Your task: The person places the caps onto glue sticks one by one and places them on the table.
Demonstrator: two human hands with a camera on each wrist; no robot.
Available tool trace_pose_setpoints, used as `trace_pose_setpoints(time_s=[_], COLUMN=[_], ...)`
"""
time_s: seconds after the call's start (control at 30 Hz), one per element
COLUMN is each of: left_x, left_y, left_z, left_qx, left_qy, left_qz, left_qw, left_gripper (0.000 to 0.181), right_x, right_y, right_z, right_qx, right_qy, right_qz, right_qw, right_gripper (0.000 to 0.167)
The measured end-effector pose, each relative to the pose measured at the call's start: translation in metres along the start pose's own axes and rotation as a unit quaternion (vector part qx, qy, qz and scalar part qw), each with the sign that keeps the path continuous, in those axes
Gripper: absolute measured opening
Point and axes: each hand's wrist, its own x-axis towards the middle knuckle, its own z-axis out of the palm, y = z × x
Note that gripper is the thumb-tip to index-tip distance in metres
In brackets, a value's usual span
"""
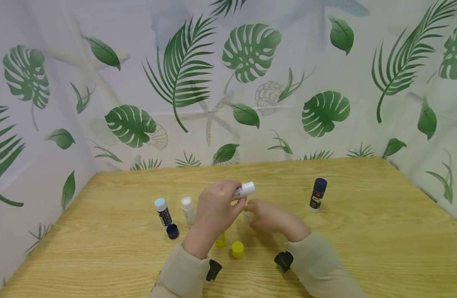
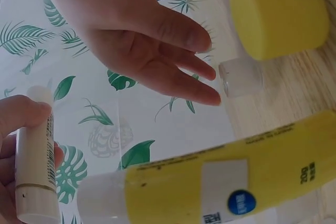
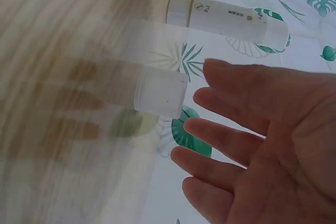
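Observation:
My left hand (image 1: pixel 217 205) grips a white glue stick (image 1: pixel 245 190), raised and tilted over the table; the same stick appears at the left edge of the left wrist view. Close beside it is my right hand (image 1: pixel 271 219), its fingers loosely spread with nothing between them. A translucent white cap (image 3: pixel 161 92) stands on the table just in front of the right fingertips, apart from them. Below the left hand stands a yellow glue stick (image 2: pixel 210 177), mostly covered by the arm in the head view. A yellow cap (image 1: pixel 237 250) sits to its right.
At left stand a dark-labelled glue stick (image 1: pixel 163 213) with a pale blue top, a dark blue cap (image 1: pixel 172 231) and another white glue stick (image 1: pixel 188 210). A glue stick with a navy cap (image 1: pixel 318 194) stands at right. Behind the wooden table (image 1: pixel 381 231) hangs a leaf-print cloth (image 1: pixel 213 82).

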Motion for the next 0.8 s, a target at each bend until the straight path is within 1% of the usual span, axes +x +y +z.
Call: trace_pose_setpoints(time_s=[0.1, 0.2, 0.3, 0.4, 0.6, 0.8], left_x=[-0.0005, -0.0009, -0.0017, -0.0021, -0.0018, -0.0006], left_y=[0.0006, 0.0009, 0.0009, 0.0009, -0.0001, -0.0008], left_z=[0.0003, -0.0002, -0.0009, -0.0013, -0.001, -0.002], left_qx=[-0.001, -0.003, -0.006, -0.006, -0.005, 0.001], left_qy=[-0.002, -0.004, -0.007, -0.011, -0.017, -0.024], left_qz=[0.001, -0.002, -0.007, -0.009, -0.013, -0.012], left_qw=[1.0, 1.0, 0.9999, 0.9999, 0.9998, 0.9996], left_gripper=[0.019, 0.02, 0.02, 0.019, 0.02, 0.021], right_x=[-0.001, -0.0007, -0.0001, 0.0006, 0.0016, 0.0005], right_y=[-0.0005, -0.0012, -0.0022, -0.0031, -0.0044, -0.0053], right_z=[0.0016, 0.0036, 0.0053, 0.006, 0.0055, 0.0045], right_qx=[0.0, 0.005, 0.01, 0.015, 0.006, 0.003], right_qy=[-0.006, -0.006, -0.001, 0.01, 0.021, 0.027], right_qz=[0.005, 0.018, 0.028, 0.043, 0.051, 0.053], right_qw=[1.0, 0.9998, 0.9995, 0.9989, 0.9984, 0.9982], right_gripper=[0.038, 0.036, 0.035, 0.031, 0.016, 0.011])
